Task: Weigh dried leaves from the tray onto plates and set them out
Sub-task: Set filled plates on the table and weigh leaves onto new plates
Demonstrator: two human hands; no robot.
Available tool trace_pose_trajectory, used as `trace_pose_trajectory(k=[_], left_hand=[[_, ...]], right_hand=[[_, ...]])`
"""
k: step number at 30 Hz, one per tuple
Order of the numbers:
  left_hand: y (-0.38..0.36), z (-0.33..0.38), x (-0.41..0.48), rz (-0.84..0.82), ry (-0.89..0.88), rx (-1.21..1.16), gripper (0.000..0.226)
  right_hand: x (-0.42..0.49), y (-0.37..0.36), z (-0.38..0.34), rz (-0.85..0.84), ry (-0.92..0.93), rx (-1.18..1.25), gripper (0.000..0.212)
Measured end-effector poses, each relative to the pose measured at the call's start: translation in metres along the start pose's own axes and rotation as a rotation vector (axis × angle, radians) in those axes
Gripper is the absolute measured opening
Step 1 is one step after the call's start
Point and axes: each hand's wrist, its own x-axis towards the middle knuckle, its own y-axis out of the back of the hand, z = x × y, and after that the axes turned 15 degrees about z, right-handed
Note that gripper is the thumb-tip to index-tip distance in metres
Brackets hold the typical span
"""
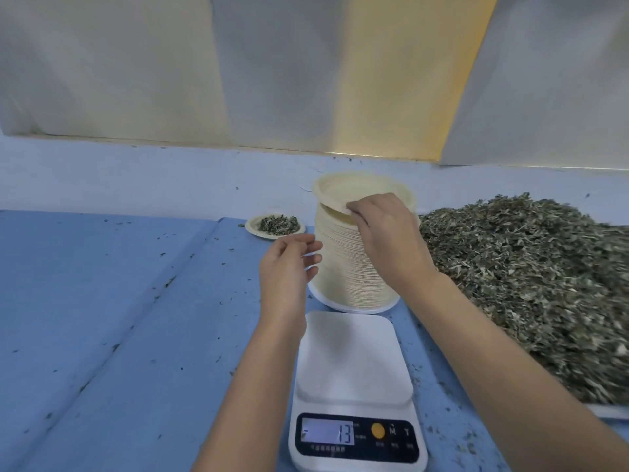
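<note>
Dried leaves [531, 274] lay heaped on the tray [609, 411], three o'clock from the scale [354, 362]. At twelve, the right hand [388, 240] had its fingers clamped on the top plate [340, 194] of the stack [343, 267]. The left hand [286, 270] held nothing, fingers apart. Next, likely: set that plate on the scale.

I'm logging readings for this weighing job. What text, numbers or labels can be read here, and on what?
"- 13": on the scale's display, minus sign at its left edge.
"M": on the scale's front panel, right of the yellow button.
"T": right of the M.
Small print under the display and buttons: too small to read.
</note>
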Motion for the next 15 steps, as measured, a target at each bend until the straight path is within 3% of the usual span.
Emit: trace_pose_trajectory(k=[5, 10, 12, 15], left_hand=[[0.006, 0.007, 0.000, -0.025, -0.005, 0.009, 0.022], [0.027, 0.011, 0.007, -0.030, -0.230, 0.192, 0.023], [0.034, 0.012, 0.008, -0.018, -0.246, 0.261, 0.020], [0.041, 0.019, 0.007, -0.048, -0.188, 0.257, 0.016]], right_hand=[[-0.021, 0.005, -0.029, 0.231, 0.207, 0.123, 0.023], [-0.049, 0.011, -0.051, 0.202, 0.185, 0.277, 0.015], [-0.056, 0.016, -0.055, 0.200, 0.038, 0.312, 0.025], [-0.054, 0.030, -0.053, 0.317, -0.517, 0.492, 0.041]])
